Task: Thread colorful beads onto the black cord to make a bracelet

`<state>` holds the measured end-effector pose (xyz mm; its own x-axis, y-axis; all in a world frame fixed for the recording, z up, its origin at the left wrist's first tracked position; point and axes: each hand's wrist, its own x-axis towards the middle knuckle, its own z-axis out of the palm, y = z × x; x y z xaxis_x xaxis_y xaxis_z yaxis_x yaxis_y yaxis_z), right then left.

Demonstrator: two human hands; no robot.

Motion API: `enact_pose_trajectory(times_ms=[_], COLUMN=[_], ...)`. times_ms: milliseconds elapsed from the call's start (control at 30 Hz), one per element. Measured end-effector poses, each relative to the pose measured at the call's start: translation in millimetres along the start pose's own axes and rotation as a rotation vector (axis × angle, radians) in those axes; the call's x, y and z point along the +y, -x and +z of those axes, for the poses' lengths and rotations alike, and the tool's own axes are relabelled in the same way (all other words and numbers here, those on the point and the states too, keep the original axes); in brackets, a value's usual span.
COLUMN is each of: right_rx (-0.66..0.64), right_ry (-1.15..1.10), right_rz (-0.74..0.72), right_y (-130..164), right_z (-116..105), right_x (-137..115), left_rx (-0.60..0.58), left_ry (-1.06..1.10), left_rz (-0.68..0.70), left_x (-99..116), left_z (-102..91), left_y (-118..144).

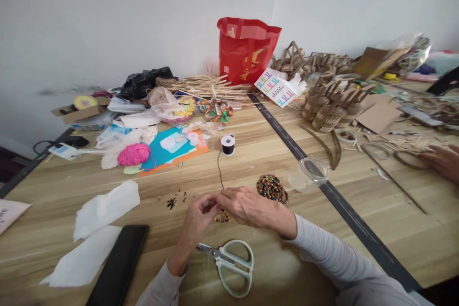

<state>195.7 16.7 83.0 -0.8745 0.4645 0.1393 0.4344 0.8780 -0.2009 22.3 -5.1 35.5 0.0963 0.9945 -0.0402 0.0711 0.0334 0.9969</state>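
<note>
My left hand [196, 222] and my right hand [247, 206] meet over the wooden table [251, 153], fingertips pinched together on a short string of coloured beads [222, 217] threaded on black cord. The cord [218, 167] runs up from my fingers to a small black spool [228, 144]. A pile of coloured beads [271, 188] lies just right of my right hand. Pale green scissors [232, 263] lie shut on the table below my hands. Tiny dark bits [175, 200] are scattered left of my left hand.
A clear plastic lid [313, 170] sits right of the beads. White tissue [103, 210] and a black phone [120, 263] lie at the left. A pink yarn ball [134, 154], coloured paper, a red bag [247, 48] and woven baskets [324, 110] crowd the back. Another person's hand [442, 161] rests at the far right.
</note>
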Motion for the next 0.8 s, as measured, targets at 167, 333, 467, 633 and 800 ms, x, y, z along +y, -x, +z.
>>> enact_pose_trajectory(times_ms=[167, 333, 467, 633, 800], right_rx=[0.019, 0.043, 0.047, 0.064, 0.082], right_ry=[-0.008, -0.041, -0.097, -0.187, -0.277], right_rz=[0.014, 0.046, 0.101, 0.112, 0.148], right_y=[0, 0, 0, 0, -1], right_z=[-1, -4, -3, 2, 5], right_x=[0, 1, 3, 6, 6], left_rx=[-0.001, 0.000, 0.000, 0.063, 0.112], left_ry=[-0.012, 0.025, 0.031, -0.067, -0.170], left_rz=[-0.022, -0.017, -0.018, 0.063, 0.142], left_x=[1, 0, -3, -1, 8], left_z=[-0.3, -0.8, -0.6, 1.1, 2.5], left_y=[1, 2, 3, 7, 12])
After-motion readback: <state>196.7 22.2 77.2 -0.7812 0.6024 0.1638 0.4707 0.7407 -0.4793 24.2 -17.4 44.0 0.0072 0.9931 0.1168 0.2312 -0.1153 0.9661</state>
